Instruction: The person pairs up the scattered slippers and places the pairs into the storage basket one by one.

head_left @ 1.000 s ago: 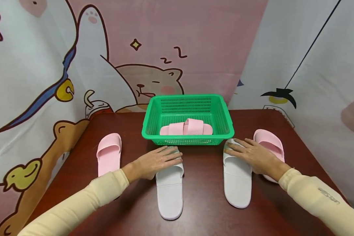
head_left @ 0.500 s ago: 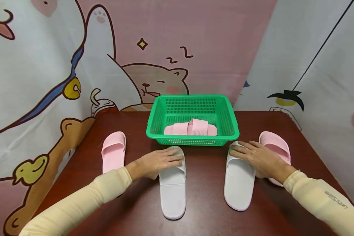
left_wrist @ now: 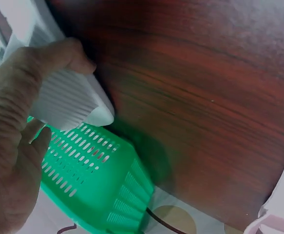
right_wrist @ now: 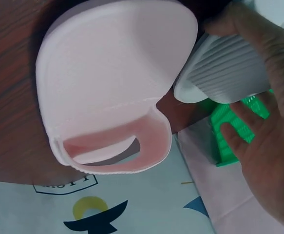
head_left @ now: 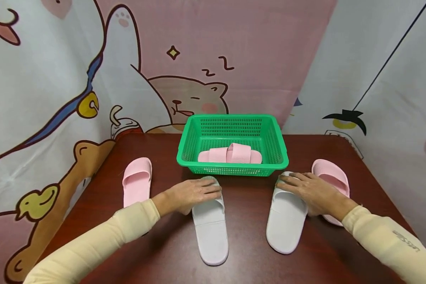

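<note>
Grasps the left white slipper point(head_left: 209, 232) by its strap with the left hand point(head_left: 195, 193), thumb bent against one edge, fingers across the top. Likewise grasps the right white slipper point(head_left: 285, 225) with the right hand point(head_left: 309, 191), thumb at one edge, fingers over the strap. Has both white slippers side by side at the middle of the dark reddish-brown table point(head_left: 248, 236), toes toward the green basket point(head_left: 232, 166), heels toward the near side and angled slightly inward. Cannot tell whether touching the basket or raised at the toes. Shows pink slippers point(head_left: 218, 155) inside the basket, lying crosswise just behind its front wall. Also has a left pink slipper point(head_left: 137, 183) well apart on the table's left, partly hidden by a cream sleeve point(head_left: 103, 242), and a right pink slipper point(head_left: 330, 173) just beside the right hand, partly covered by it in the head view. Stands before a cartoon-printed cloth point(head_left: 241, 59), pink and white, with a sleeping bear behind the basket.
</note>
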The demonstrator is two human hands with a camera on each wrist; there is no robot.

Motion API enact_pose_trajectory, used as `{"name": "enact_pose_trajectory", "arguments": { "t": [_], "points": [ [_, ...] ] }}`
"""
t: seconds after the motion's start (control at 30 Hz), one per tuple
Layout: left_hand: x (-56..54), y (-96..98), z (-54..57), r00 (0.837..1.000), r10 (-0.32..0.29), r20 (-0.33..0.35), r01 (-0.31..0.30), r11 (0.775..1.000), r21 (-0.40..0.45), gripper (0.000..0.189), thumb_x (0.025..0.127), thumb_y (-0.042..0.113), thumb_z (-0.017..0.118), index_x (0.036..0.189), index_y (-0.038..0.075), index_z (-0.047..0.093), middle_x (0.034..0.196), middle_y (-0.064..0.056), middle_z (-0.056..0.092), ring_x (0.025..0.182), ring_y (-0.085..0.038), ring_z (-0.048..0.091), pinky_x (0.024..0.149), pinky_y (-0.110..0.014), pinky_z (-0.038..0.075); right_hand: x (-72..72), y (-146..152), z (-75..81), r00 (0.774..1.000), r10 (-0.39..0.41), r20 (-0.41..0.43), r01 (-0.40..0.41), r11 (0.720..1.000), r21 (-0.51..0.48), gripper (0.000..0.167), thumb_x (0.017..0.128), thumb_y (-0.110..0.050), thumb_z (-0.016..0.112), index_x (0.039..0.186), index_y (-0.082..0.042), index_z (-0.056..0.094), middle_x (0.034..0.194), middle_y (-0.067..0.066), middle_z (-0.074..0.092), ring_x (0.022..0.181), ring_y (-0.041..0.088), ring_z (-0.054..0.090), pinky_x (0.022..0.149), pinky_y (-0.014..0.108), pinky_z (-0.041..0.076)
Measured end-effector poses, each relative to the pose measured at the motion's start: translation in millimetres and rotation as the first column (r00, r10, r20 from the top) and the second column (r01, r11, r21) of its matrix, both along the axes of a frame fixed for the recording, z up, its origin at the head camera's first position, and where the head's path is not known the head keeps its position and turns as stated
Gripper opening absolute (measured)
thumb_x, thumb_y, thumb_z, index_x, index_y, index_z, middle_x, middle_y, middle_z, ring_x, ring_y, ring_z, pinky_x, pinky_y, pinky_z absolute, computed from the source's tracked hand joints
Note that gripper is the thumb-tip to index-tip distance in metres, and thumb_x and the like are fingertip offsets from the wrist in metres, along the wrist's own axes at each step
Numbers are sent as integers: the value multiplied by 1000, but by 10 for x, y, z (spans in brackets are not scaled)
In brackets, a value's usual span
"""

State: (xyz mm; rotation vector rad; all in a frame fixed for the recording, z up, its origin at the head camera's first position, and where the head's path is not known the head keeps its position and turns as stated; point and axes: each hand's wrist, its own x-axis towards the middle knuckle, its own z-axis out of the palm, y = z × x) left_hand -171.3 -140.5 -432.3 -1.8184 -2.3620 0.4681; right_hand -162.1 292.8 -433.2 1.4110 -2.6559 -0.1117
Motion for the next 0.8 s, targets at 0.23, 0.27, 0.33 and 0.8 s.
{"name": "enact_pose_trajectory", "arguments": {
  "t": [0.23,0.27,0.33,0.8],
  "points": [
    [46,-61,38,999,20,35,-22,998,53,95,62,18,88,147,8,47,152,-8,46,145,-33,35,118,-36,22,49,-4,9,1000,-18,25,19,999,-49,111,45,-43,99,142,-12,56,139,15,58,124,42,54,91,63,47],
    [55,-73,39,999,23,39,-25,998,57,95,63,19,88,148,8,46,154,-8,45,146,-34,33,118,-37,22,56,-14,16,999,-16,28,18,998,-57,110,46,-43,99,142,-11,56,139,15,58,124,41,54,91,62,47],
    [70,-91,43,999,26,46,-29,998,63,96,63,20,89,148,7,46,156,-9,43,148,-34,29,118,-38,22,66,-34,29,1000,-11,29,13,998,-68,110,46,-43,98,142,-10,57,139,15,58,124,40,54,91,61,48],
    [134,-179,81,983,97,155,-116,986,120,104,59,24,92,148,0,44,153,-12,44,148,-32,29,118,-36,22,172,-182,108,999,40,-11,-41,987,-157,111,47,-51,92,141,-3,56,143,15,56,127,38,52,97,55,46]
  ]
}}
